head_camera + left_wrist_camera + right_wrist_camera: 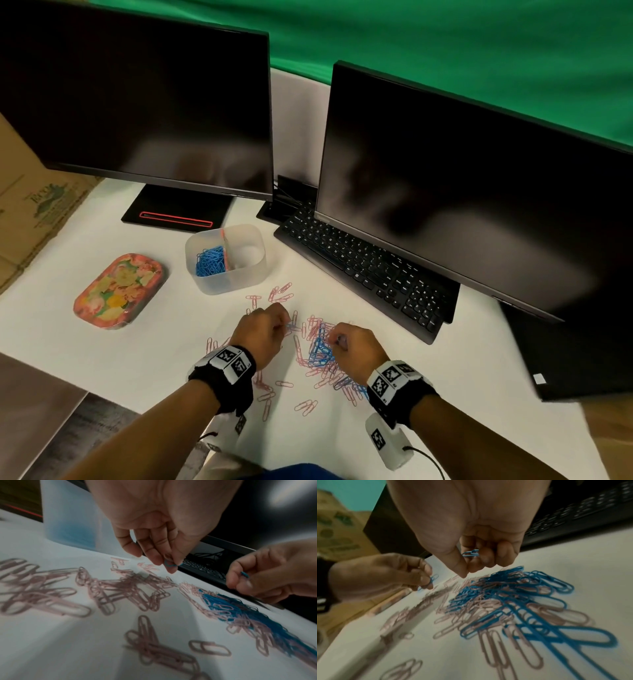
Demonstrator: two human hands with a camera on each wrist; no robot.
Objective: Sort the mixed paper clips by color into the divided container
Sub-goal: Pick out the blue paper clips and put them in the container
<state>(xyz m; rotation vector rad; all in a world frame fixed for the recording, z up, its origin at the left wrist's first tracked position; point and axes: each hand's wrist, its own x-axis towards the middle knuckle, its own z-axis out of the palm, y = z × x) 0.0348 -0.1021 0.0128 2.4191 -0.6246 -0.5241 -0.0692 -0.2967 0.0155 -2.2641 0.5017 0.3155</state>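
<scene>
A heap of mixed pink and blue paper clips (320,353) lies on the white table in front of me. My left hand (270,323) hovers over its left side and pinches a blue clip (169,563) between thumb and fingertips. My right hand (346,342) hangs over the blue cluster (505,592) with fingers curled round another blue clip (471,553). The translucent divided container (239,274) stands behind the heap. Its left compartment holds blue clips (209,261); in the right compartment I see no clips.
A floral tin (118,291) lies left of the container. A black keyboard (370,270) runs along the right under a monitor (462,192). A second monitor (137,102) stands at the back left. Loose pink clips (305,407) are scattered near the table's front edge.
</scene>
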